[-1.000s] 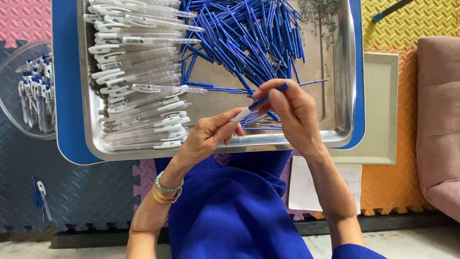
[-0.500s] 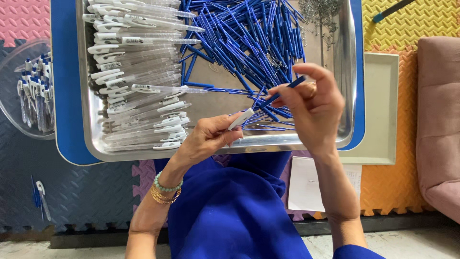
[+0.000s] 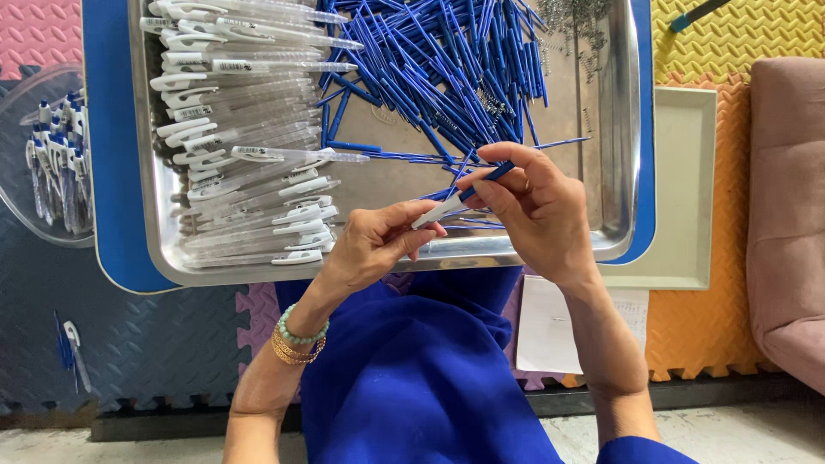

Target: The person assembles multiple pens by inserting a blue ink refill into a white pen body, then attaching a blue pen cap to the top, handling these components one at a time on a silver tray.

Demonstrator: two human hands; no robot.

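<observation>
Closest in, over the blue-clad lap, both hands meet at the near edge of the steel tray point(image 3: 163, 249): the left hand point(image 3: 374, 245), beaded and gold bracelets on its wrist, pinches the white end of a clear pen barrel point(image 3: 436, 210), and the right hand point(image 3: 537, 206) is closed around the other end, fingertips gripping a blue refill point(image 3: 498, 170) that lines up with the barrel. A second ago that refill stuck out long and slanted above the right hand; now only a short blue stub shows, and the right hand has come closer to the left. On the floor below the right forearm lies a white sheet of paper point(image 3: 550, 322), flat, with faint print too small to read. In the tray, the left half holds rows of clear barrels with white clips point(image 3: 249, 155), some wearing small white barcode stickers near the clip; the far right half holds a loose heap of blue refills point(image 3: 430, 60), with a scatter of tiny metal springs point(image 3: 571, 26) at the far right corner. The tray sits on a blue board point(image 3: 107, 172). Right of it, an empty cream tray point(image 3: 687, 189) rests on the orange mat. Off to the left, a clear round bowl point(image 3: 39, 155) holds assembled pens with blue and white parts.
</observation>
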